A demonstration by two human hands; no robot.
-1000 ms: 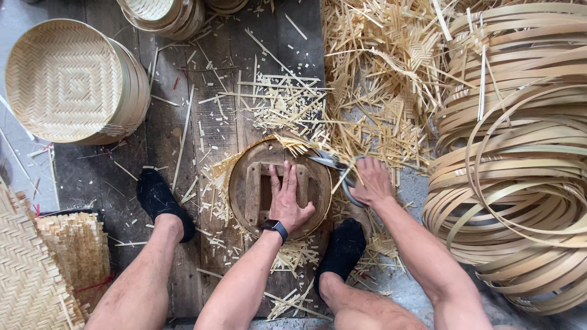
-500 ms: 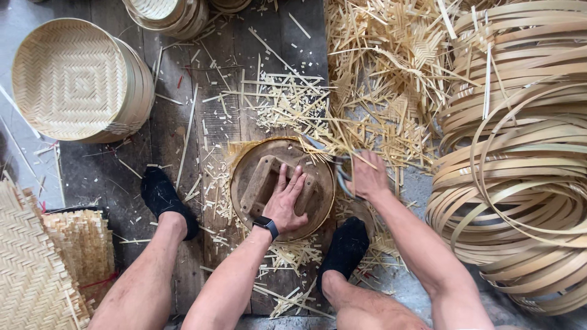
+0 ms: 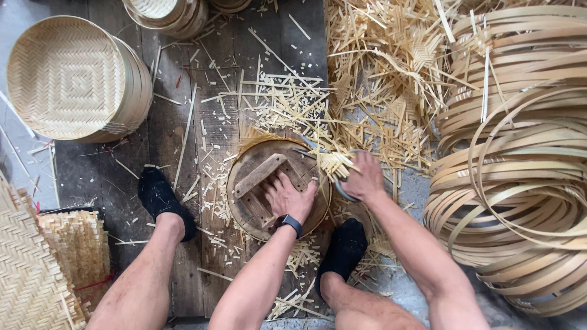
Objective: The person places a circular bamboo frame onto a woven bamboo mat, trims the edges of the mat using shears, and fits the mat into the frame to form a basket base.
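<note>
**Child:** What is that round thing between your feet?

**Me:** It is a round wooden form point(image 3: 278, 189) with a bamboo hoop around its edge. It sits on the dark floor boards point(image 3: 183, 153), right in front of me, so I can lean over it.

**Child:** Why is your hand on top of it?

**Me:** My left hand point(image 3: 288, 197) lies flat on the wooden bars, fingers spread wide. It grips nothing. It just presses down. I think that keeps the form from sliding.

**Child:** And your other hand?

**Me:** My right hand point(image 3: 365, 178) is curled shut around the looped handle of big shears point(image 3: 333, 168), at the right edge of the form. The blades meet a little bunch of pale strip ends point(image 3: 335, 162) that stick out past the rim. I hold the shears close to the edge, so the cut stays near the hoop, I think.

**Child:** Why are your feet so far apart?

**Me:** My feet in black socks, one point(image 3: 164, 198) on the left and one point(image 3: 343, 250) on the right, leave room for the form.

**Child:** What is all that stuff around you?

**Me:** Cut bits of bamboo point(image 3: 287, 104) lie behind the form. A big pile of bent bamboo hoops point(image 3: 520, 159) is on my right. A stack of woven trays point(image 3: 73, 79) leans far to the left, and woven mats point(image 3: 36, 269) lie by my left leg.
</note>
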